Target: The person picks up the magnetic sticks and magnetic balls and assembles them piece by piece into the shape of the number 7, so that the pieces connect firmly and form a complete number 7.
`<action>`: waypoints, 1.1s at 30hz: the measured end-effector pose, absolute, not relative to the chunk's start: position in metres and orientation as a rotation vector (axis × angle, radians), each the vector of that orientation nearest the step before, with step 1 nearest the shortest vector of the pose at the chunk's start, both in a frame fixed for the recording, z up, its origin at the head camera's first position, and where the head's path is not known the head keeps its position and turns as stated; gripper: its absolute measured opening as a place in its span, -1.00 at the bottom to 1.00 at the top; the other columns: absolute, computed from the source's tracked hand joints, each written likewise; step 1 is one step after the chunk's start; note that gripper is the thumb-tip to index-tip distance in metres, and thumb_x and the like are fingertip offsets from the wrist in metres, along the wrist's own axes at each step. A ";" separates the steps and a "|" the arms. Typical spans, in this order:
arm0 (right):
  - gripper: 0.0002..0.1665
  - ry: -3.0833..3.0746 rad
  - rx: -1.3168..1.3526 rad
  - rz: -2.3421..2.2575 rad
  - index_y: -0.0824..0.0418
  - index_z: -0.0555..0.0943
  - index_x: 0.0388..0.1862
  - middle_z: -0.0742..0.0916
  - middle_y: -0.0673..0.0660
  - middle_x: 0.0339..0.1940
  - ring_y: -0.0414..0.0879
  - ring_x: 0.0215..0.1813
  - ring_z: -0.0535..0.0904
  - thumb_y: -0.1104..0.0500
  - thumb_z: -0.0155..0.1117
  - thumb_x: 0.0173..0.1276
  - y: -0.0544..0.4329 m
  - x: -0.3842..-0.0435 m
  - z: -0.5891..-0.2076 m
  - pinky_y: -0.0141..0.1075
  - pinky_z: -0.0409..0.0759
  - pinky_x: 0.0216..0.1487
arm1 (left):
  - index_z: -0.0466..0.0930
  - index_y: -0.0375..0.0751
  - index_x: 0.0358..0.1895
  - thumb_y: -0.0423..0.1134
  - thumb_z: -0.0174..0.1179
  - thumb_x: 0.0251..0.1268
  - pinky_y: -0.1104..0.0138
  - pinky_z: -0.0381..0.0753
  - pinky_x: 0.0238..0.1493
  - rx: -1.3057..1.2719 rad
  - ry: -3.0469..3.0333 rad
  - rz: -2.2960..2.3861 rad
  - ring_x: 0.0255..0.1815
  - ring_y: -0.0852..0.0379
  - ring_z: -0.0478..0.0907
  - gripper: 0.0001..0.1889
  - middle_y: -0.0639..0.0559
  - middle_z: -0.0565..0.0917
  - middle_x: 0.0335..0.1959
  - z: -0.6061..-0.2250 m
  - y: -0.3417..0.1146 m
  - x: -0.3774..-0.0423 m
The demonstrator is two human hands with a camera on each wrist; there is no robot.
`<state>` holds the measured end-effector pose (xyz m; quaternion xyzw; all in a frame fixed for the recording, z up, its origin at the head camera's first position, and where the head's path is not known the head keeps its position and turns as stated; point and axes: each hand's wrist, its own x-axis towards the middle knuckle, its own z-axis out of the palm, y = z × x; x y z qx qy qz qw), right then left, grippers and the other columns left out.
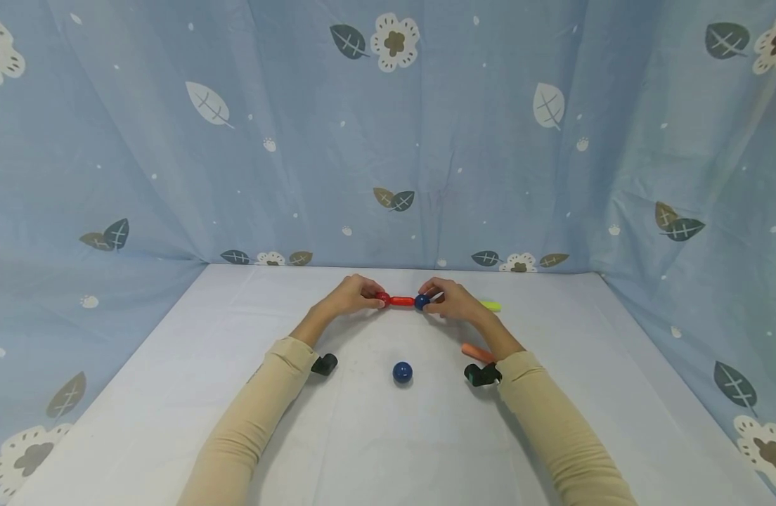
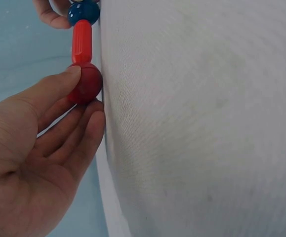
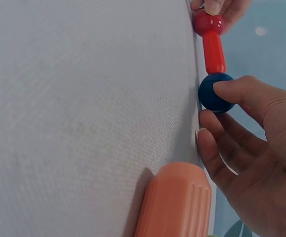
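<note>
A red rod (image 1: pixel 402 301) lies between a red ball (image 1: pixel 383 299) on its left end and a blue ball (image 1: pixel 422 302) on its right end, the three in one line. My left hand (image 1: pixel 356 295) pinches the red ball, its thumb on top in the left wrist view. On the other side, my right hand (image 1: pixel 453 300) holds the blue ball between thumb and fingers. In the right wrist view the rod (image 3: pixel 214 52) meets both balls end to end. Nearer to me, a second blue ball (image 1: pixel 403 372) sits on the white cloth between the forearms.
An orange rod (image 1: pixel 477 353) lies beside the right forearm. Past the right hand, a yellow-green rod (image 1: pixel 491 306) shows, partly hidden. The white-covered table (image 1: pixel 363 450) ends at a blue patterned curtain (image 1: pixel 476 161). Dark wrist cameras (image 1: pixel 325 364) sit at both cuffs.
</note>
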<state>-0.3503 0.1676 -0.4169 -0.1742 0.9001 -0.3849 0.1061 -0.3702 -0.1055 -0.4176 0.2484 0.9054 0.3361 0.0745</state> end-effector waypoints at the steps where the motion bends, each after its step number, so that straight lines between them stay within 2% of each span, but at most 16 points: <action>1: -0.60 2.647 -0.512 -1.137 0.06 0.51 0.13 0.64 0.20 0.17 0.03 0.05 0.63 0.19 0.33 0.33 0.168 -0.350 -0.417 -0.23 0.69 -0.08 | 0.67 -0.22 0.08 -0.21 0.33 0.27 0.22 0.64 0.08 0.748 2.717 1.007 -0.04 0.10 0.67 -0.66 -0.07 0.75 -0.02 -0.418 -0.106 -0.370; 15: -0.57 2.647 -0.500 -1.133 0.05 0.51 0.18 0.63 0.19 0.19 0.05 0.07 0.61 0.17 0.31 0.35 0.170 -0.349 -0.418 -0.22 0.70 -0.05 | 0.67 -0.21 0.08 -0.21 0.33 0.27 0.22 0.64 0.10 0.734 2.711 1.015 -0.02 0.09 0.67 -0.66 -0.06 0.75 -0.01 -0.419 -0.105 -0.370; 23: -0.55 2.663 -0.506 -1.098 0.04 0.50 0.22 0.64 0.18 0.18 0.05 0.07 0.62 0.16 0.30 0.36 0.176 -0.345 -0.412 -0.24 0.69 -0.10 | 0.67 -0.21 0.08 -0.20 0.32 0.27 0.20 0.63 0.12 0.727 2.712 1.019 -0.01 0.08 0.68 -0.66 -0.07 0.75 -0.01 -0.419 -0.105 -0.369; 27: -0.53 2.680 -0.565 -1.083 0.10 0.50 0.24 0.64 0.21 0.16 0.06 0.05 0.64 0.18 0.30 0.36 0.181 -0.340 -0.406 -0.21 0.69 -0.09 | 0.66 -0.23 0.09 -0.21 0.32 0.27 0.20 0.63 0.11 0.746 2.718 1.013 -0.01 0.06 0.68 -0.66 -0.09 0.75 -0.01 -0.417 -0.105 -0.368; 33: -0.52 2.737 -0.699 -1.044 0.24 0.49 0.23 0.66 0.29 0.13 0.13 0.06 0.64 0.23 0.30 0.35 0.188 -0.330 -0.395 -0.11 0.66 0.05 | 0.66 -0.23 0.08 -0.22 0.33 0.27 0.20 0.64 0.10 0.747 2.720 1.015 -0.01 0.06 0.68 -0.66 -0.09 0.75 -0.02 -0.416 -0.105 -0.367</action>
